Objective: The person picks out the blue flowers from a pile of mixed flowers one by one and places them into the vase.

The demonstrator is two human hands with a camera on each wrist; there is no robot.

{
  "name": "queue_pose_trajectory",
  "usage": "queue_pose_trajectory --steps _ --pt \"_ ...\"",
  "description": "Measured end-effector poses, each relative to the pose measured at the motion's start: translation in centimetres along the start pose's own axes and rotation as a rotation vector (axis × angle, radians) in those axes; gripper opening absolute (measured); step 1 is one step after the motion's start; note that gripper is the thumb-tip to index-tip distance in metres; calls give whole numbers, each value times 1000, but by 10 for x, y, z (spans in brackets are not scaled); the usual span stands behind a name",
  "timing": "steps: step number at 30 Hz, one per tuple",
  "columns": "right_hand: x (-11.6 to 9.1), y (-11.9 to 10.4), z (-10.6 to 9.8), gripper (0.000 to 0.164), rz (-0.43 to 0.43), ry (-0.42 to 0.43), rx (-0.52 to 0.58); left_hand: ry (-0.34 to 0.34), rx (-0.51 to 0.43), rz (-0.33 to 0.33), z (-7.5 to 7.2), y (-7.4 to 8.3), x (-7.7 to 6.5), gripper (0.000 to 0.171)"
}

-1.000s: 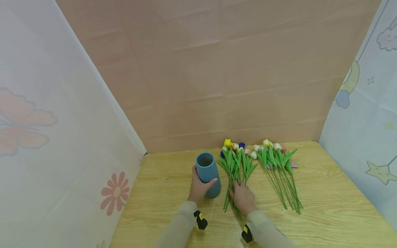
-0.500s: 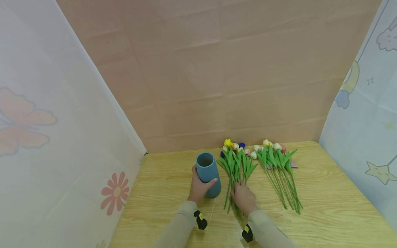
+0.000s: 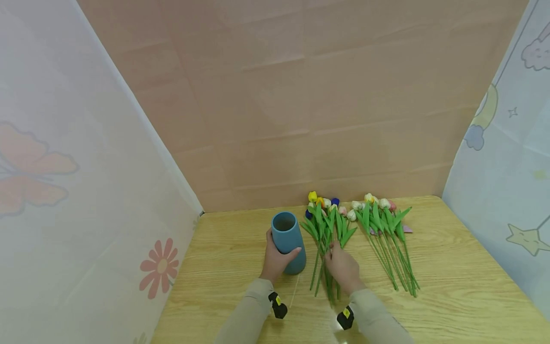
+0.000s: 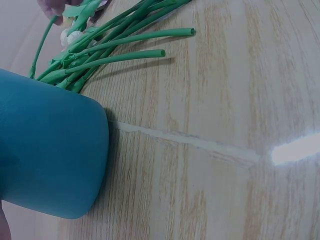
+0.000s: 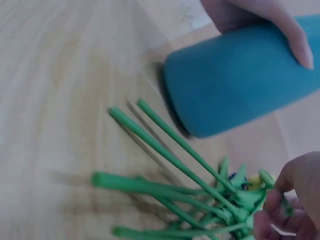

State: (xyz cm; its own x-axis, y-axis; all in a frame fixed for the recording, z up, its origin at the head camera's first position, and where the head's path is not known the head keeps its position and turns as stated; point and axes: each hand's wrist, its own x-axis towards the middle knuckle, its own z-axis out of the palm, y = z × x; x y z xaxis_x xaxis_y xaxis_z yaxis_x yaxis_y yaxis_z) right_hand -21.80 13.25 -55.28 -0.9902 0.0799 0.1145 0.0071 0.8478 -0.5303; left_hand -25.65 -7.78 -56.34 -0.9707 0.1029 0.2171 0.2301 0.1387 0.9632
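My left hand [image 3: 275,260] grips a blue vase [image 3: 289,239] from its left side, thumb across the front. The vase stands upright on the table with its mouth uncovered. To its right lies a bunch of tulips [image 3: 320,227] with yellow, orange, white, pink and dark blue heads. Over their stems, my right hand [image 3: 343,267] pinches a green tulip stem between thumb and curled fingers, as the right wrist view shows of the hand [image 5: 295,200]. Which flower head belongs to that stem is hard to tell. Several loose stem ends [image 4: 150,54] lie close to the vase's base.
A second bunch of tulips [image 3: 386,239], mostly white and pink, lies farther right on the wooden table [image 3: 464,286]. A pale streak [image 4: 190,142] runs along the tabletop near the vase. A brown backdrop [image 3: 301,119] rises behind, with printed sheets on both sides.
My right hand has moved slightly away from me and to the right, rising over the stems. The yellow tulip head has shifted a little left. The left hand and vase have stayed put.
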Motion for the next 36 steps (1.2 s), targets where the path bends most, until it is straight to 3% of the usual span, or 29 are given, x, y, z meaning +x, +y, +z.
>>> queue_pose_trajectory --steps 7,15,19,26,31,36 --pt "10 18 -17 36 48 -10 72 6 9 -14 0 2 -1 91" --pt "11 40 -38 25 42 68 186 7 11 -32 0 4 -1 92" --pt "8 50 -43 22 8 138 206 6 11 -41 0 4 -1 93" --pt "6 67 -52 21 -77 357 215 7 8 -40 0 3 -1 93" --pt "4 81 -61 21 -39 465 195 0 -2 -25 0 1 0 92" --pt "0 98 -68 20 31 550 121 -8 -12 -55 -1 10 -2 92"
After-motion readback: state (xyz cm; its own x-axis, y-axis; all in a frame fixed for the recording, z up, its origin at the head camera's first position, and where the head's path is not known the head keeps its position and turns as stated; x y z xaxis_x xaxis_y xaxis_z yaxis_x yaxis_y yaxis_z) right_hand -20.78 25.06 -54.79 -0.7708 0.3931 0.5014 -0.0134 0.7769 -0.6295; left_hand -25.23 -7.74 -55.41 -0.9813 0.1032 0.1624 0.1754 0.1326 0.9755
